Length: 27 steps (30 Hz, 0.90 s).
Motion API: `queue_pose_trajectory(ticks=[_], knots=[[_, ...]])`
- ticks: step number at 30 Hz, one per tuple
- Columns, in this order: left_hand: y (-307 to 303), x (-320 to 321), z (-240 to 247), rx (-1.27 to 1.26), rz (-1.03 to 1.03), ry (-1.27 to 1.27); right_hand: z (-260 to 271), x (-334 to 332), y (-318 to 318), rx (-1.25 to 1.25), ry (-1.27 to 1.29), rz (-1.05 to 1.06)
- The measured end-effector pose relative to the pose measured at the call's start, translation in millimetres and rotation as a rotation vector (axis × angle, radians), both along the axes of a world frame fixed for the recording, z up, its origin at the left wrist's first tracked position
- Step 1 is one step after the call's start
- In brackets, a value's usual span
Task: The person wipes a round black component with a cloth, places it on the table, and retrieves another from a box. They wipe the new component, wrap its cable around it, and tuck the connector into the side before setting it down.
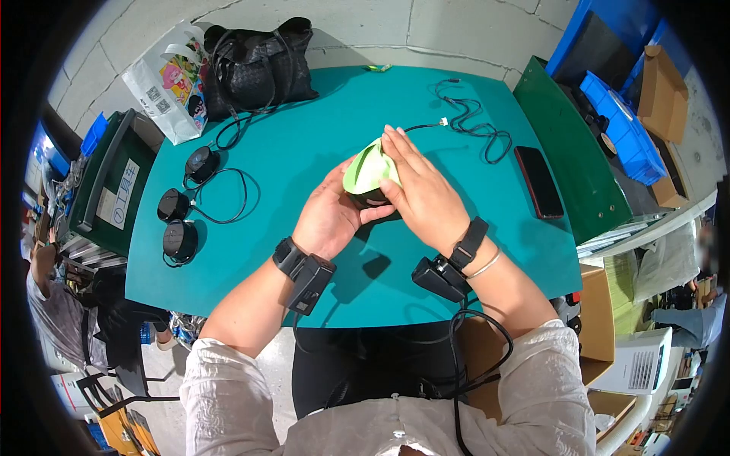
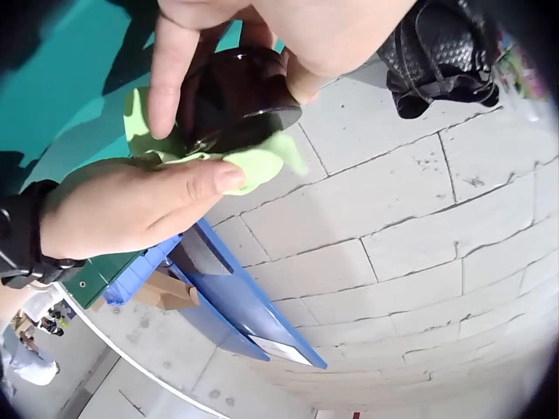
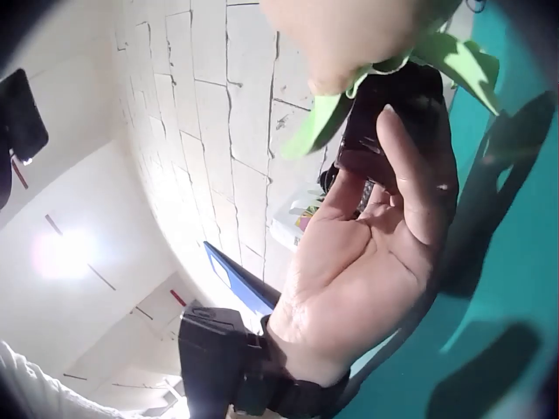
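Note:
Over the middle of the table, my left hand [image 1: 328, 216] holds a black, glossy round device [image 2: 240, 92] from below, thumb and fingers around its side. My right hand [image 1: 427, 199] grips a light green cloth [image 1: 369, 169] against the top of the device, its thumb pressing the cloth at the near side. In the right wrist view, the palm of the left hand [image 3: 362, 262] faces the camera and cloth ends [image 3: 458, 65] stick out beside the device. A thin black cable with a white plug [image 1: 443, 121] runs out from behind the right hand.
Several similar black round devices [image 1: 179, 242] with cables lie at the table's left. A black handbag [image 1: 255, 72] and a printed white bag [image 1: 163, 87] stand at the back left. A coiled cable [image 1: 487, 137] and a dark phone [image 1: 538, 182] lie at the right, near a green crate [image 1: 566, 144].

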<state>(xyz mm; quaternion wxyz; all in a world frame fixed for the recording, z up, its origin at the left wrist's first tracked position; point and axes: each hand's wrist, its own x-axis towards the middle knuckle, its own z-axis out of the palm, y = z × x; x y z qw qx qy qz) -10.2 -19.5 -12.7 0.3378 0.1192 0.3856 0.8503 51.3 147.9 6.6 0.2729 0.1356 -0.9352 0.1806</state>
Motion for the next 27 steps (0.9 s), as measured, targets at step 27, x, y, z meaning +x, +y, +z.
queue_pose_trajectory(ticks=[27], knots=[[2,-9,-10,-0.007,0.141,-0.083,0,2,-13,0.150,0.040,0.249]])
